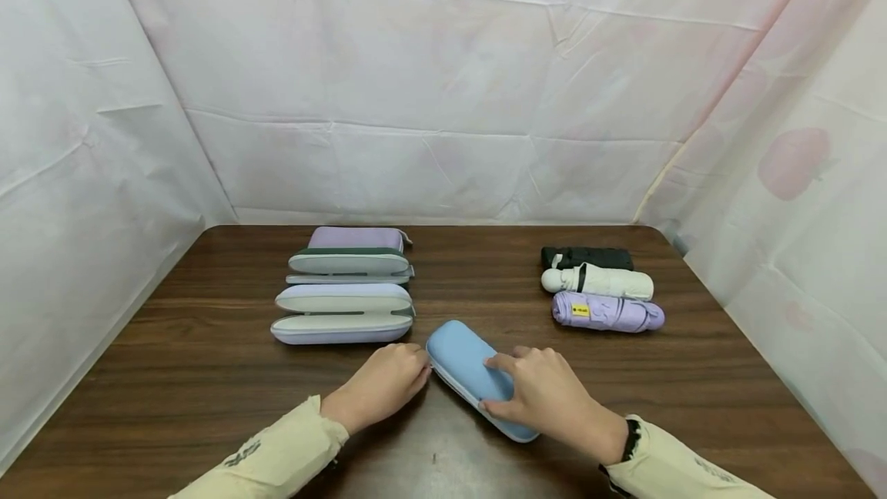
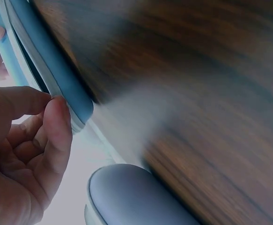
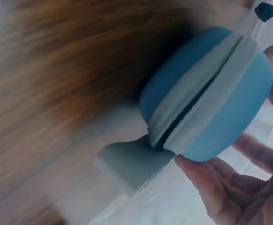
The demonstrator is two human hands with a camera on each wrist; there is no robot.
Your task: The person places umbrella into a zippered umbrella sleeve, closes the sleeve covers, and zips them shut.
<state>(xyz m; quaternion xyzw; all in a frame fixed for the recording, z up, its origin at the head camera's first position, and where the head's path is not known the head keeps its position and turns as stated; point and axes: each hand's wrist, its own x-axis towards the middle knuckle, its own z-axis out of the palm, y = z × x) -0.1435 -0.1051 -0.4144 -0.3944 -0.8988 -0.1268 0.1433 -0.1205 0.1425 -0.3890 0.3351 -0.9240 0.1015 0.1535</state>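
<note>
A light blue hard-shell zip case (image 1: 460, 353) lies slantwise on the table in front of me. My right hand (image 1: 547, 391) holds its near end, thumb along the near side and fingers over the top. At the far left end, my left hand (image 1: 391, 380) pinches at the zip between thumb and forefinger; the zipper pull is hidden by the fingertips. In the left wrist view the zip seam of the blue case (image 2: 73, 79) shows a dark gap beside the left hand (image 2: 31, 136). The right wrist view shows a grey tab (image 3: 134, 164) at the case's end.
Left of centre stand a pale lavender case (image 1: 343, 328) and a dark green and grey case (image 1: 349, 262), both gaping, with a purple case (image 1: 355, 238) behind. On the right lie three folded umbrellas: black (image 1: 596, 257), white (image 1: 617, 282) and purple (image 1: 617, 314).
</note>
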